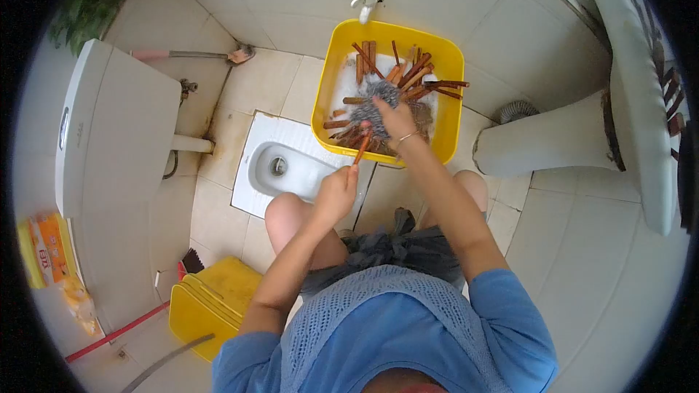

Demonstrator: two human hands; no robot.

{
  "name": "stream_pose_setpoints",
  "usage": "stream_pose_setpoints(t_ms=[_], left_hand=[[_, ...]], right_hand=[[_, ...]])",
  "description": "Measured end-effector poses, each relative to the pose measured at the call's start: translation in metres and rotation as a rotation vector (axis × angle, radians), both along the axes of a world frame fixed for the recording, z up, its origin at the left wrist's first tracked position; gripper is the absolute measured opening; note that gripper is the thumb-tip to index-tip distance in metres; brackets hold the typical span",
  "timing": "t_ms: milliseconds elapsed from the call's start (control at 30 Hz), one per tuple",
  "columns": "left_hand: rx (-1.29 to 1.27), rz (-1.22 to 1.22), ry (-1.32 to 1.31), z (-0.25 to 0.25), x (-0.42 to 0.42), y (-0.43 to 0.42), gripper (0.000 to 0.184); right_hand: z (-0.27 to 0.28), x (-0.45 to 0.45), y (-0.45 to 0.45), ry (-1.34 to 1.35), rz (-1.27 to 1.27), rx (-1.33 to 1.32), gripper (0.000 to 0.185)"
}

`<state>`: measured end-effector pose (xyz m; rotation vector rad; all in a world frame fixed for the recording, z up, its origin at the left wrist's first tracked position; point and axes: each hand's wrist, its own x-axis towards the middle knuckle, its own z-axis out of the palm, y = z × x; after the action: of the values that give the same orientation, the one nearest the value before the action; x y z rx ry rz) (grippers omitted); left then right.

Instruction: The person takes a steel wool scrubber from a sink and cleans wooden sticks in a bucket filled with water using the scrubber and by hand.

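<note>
My left hand (336, 193) is closed around the near end of a slim reddish-brown stick (360, 151). The stick slants up over the near rim of a yellow tub (453, 131). Inside the tub my right hand (395, 121) grips a grey, fuzzy-looking scrubber (380, 93), close to the stick's far end. Whether the scrubber touches the stick is hard to make out. Many brown sticks (416, 73) lie in white suds around it, several leaning over the right rim.
A white tap (368, 4) sticks out of the wall above the tub. Left of the tub is a squat toilet (255, 147) in the floor. A washbasin pedestal (553, 138) stands at right, a cistern (120, 127) at left, and a yellow bucket (237, 276) at lower left.
</note>
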<state>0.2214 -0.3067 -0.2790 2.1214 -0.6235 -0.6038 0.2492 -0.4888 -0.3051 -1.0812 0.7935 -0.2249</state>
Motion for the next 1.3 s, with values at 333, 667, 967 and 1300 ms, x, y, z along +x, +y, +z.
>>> stream_pose_setpoints(t_ms=[333,667,967,1300], left_hand=[[0.107,0.083,0.086,0.048,-0.067,0.104,0.036],[-0.052,0.256,0.247,0.037,-0.051,0.088,0.033],[-0.172,0.159,0.255,0.020,-0.025,0.015,0.022],[0.174,-0.027,-0.256,0.004,-0.019,-0.056,0.023]], right_hand=[[-0.042,0.034,-0.132,0.377,0.168,-0.572,0.050],[-0.193,0.002,-0.048,0.799,1.750,-1.320,0.060],[-0.085,-0.037,-0.067,0.355,1.037,-0.809,0.054],[0.016,-0.060,0.004,-0.111,-0.030,-0.161,0.027]])
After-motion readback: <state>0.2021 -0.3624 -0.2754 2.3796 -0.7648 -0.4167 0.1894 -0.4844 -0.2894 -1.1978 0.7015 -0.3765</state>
